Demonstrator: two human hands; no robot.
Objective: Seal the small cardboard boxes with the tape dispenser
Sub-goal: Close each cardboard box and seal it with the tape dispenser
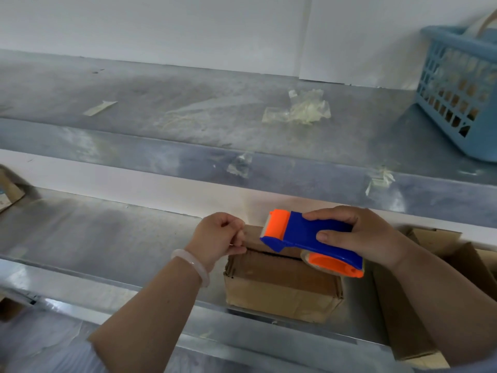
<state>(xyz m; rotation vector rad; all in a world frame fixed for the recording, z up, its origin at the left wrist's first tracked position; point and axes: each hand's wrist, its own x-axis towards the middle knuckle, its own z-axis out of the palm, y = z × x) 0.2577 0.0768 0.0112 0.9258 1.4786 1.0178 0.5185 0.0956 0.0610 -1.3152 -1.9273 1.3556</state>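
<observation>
Head view: your right hand (361, 239) grips dispenser (306, 234), long axis left-right, roller end pointing left; left hand (215, 238), fingers curled, pinches box (279, 286) at its left edge.

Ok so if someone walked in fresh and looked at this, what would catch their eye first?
The bright blue-and-orange tape dispenser, gripped by the right hand over the small cardboard box on the lower metal shelf. Then the left hand pinching that box's top left edge, and the blue basket at the upper shelf's far right.

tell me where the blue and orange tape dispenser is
Head view, right of centre: the right hand grips the blue and orange tape dispenser over the small brown cardboard box.
</observation>
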